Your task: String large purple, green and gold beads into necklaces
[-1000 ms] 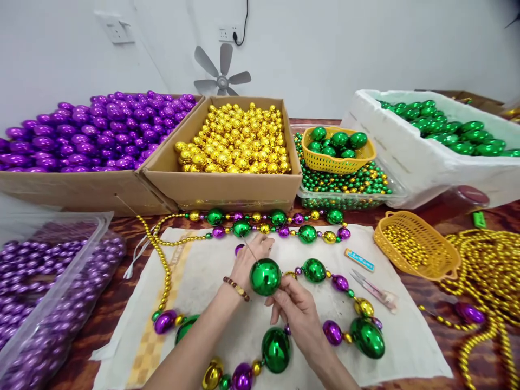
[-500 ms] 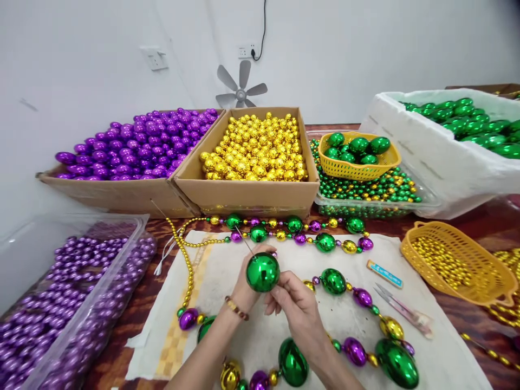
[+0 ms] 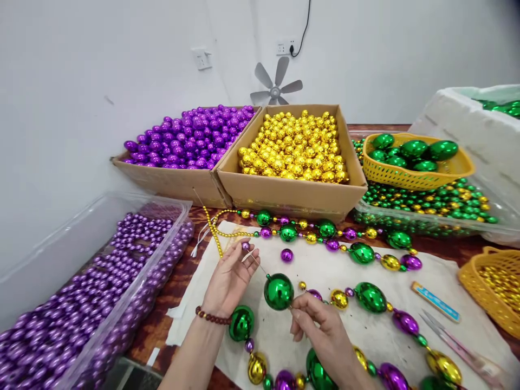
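Note:
A shiny green ball (image 3: 279, 291) is threaded on a thin needle (image 3: 260, 263) that slants up to the left between my hands. My left hand (image 3: 231, 273) pinches a small purple bead (image 3: 246, 246) between thumb and finger, near the needle's upper end, with its other fingers loosely spread. Below the ball, my right hand (image 3: 319, 325) is closed on the needle's lower end. A strand of green, purple and gold balls, with a large green ball (image 3: 370, 297) in it, curves over the white cloth (image 3: 260, 346). A loose purple ball (image 3: 286, 255) rests beyond the green one.
Cardboard boxes hold purple balls (image 3: 195, 135) and gold balls (image 3: 296, 146). At left stands a clear bin (image 3: 184, 208) of purple beads. A yellow basket (image 3: 418, 176) of green balls sits on a bead tray. Scissors (image 3: 450, 341) and a blue-labelled knife (image 3: 436, 301) lie at right.
My view has turned left. My left hand has left the green ball and now holds a small purple bead by the needle. The right hand has shifted to the needle below the ball.

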Demonstrator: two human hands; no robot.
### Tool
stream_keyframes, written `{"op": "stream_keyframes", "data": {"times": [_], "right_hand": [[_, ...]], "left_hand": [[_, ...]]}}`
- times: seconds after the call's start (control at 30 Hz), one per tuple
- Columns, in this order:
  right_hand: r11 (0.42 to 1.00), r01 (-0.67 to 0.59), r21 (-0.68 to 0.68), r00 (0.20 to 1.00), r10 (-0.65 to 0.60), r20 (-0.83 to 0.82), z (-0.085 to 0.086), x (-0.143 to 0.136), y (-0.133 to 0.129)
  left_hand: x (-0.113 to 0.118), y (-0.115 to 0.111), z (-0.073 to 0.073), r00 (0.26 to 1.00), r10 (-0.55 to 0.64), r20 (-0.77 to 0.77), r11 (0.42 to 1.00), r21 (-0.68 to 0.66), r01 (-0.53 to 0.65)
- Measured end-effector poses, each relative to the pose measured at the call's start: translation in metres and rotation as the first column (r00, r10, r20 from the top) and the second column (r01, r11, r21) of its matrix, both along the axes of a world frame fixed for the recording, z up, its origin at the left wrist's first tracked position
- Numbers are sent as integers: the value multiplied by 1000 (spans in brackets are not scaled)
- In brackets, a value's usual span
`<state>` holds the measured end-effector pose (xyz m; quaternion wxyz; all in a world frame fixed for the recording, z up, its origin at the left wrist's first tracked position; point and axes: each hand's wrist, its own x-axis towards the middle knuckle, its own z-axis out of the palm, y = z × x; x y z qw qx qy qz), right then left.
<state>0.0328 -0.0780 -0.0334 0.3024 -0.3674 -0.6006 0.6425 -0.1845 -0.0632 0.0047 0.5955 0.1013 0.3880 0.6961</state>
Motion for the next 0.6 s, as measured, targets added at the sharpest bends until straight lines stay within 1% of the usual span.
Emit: {"op": "stream_keyframes", "data": {"times": [0.2, 0.33, 0.6], "right_hand": [[999, 32, 15, 999, -32, 30, 2, 1, 1], [999, 35, 18, 999, -35, 30, 1, 1, -1], [1000, 10, 14, 999, -11, 34, 0, 1, -2]], "left_hand": [[1, 0, -1, 996, 11, 90, 1000, -2, -10], [1, 0, -2, 998, -14, 59, 1000, 22, 13], [-3, -1, -5, 999, -30, 22, 1000, 4, 30]]}}
